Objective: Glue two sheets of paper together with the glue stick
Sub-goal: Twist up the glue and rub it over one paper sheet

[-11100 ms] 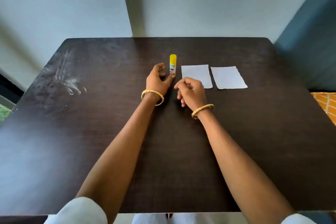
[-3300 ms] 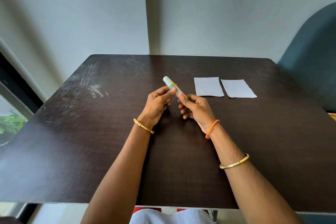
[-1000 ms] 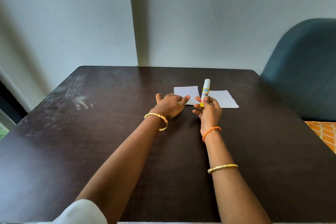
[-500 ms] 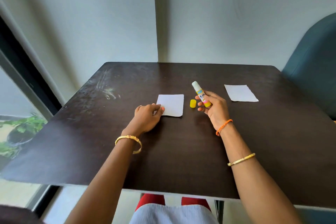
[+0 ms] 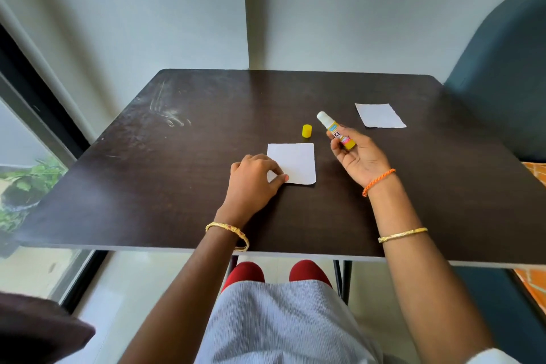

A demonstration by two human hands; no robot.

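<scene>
The dark surface (image 5: 177, 186) carries everything you need, and it is bare around the work, so you have room to stroke freely. The near sheet of paper (image 5: 295, 162) lies flat in front of you; the far sheet (image 5: 379, 115) sits well apart from it, toward the right rear corner. Your left hand (image 5: 254, 183) rests on the near sheet's left corner, fingers curled and pressing down but closed on nothing; keep that pressure, since a loose sheet will likely drag with the glue. Your right hand (image 5: 359, 156) has its grip closed around the lower barrel of the glue stick (image 5: 336, 131), held up off the surface just right of the near sheet, white tip tilted up and away from you. The yellow cap (image 5: 307, 130) stands upright just beyond the near sheet.

The step in hand looks to be spreading glue. Turn the tip down onto the near sheet and stroke away from your pinning fingers, light and even, out to the edges. Whether enough glue is wound out cannot be told from here, so check before pressing.
</scene>
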